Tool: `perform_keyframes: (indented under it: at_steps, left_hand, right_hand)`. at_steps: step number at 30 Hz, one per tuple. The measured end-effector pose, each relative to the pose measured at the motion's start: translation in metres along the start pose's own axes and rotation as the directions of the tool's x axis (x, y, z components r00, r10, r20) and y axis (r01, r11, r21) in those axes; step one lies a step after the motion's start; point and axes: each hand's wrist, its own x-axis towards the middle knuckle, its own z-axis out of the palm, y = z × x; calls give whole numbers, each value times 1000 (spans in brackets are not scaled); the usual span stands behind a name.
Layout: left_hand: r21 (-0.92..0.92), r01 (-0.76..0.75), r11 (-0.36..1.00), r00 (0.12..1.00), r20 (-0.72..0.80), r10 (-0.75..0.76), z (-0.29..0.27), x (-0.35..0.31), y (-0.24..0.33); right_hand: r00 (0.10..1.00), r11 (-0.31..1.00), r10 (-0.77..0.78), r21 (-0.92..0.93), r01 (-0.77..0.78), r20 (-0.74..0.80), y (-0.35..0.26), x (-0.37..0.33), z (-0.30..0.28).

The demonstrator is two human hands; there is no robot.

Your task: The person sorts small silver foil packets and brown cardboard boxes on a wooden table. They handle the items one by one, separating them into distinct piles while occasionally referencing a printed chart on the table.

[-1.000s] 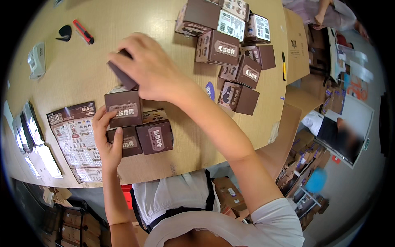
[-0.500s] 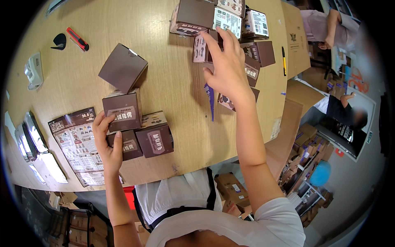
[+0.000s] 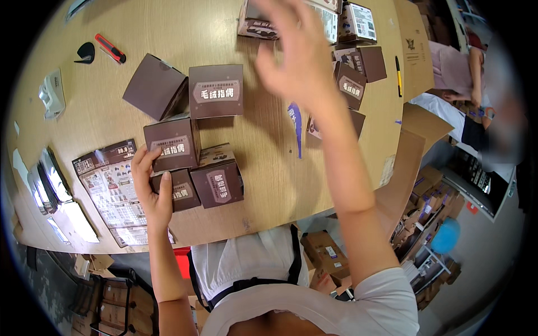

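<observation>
The right hand (image 3: 297,53) is up over the far side of the table (image 3: 269,168), fingers spread and empty, blurred with motion. Half a second ago it was reaching into the far pile of boxes (image 3: 358,61); now a fresh brown box (image 3: 216,91) lies label-up beside the plain brown box (image 3: 155,87), so one more has joined the near group. The left hand (image 3: 150,187) has not budged: fingers wrapped round the upper stacked box (image 3: 172,143), pressing against the two lower boxes (image 3: 207,183) at the table's near edge.

Further out, a printed leaflet (image 3: 109,190) lies left of the stack, and a red utility knife (image 3: 110,48) lies far left. The raised arm hides part of the far pile, and a purple scrap (image 3: 295,126) beneath it is hard to identify. The co-worker at right is cut off by the rim.
</observation>
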Motion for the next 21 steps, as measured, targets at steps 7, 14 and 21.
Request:
perform_keyframes:
  at_steps: [7, 14, 21]
  left_hand:
    - [-18, 36, 999, 998, 54, -35, -2, 1, 2]
    - [11, -44, 999, 999, 11, 44, -1, 5, 4]
    - [5, 1, 1000, 1000, 8, -1, -1, -1, -4]
  right_hand:
    - [819, 959, 210, -274, -67, 534, 14, 61, -13]
    - [802, 724, -35, 568, -392, 597, 39, 63, -17]
    - [993, 986, -105, 133, 98, 45, -7, 39, 36]
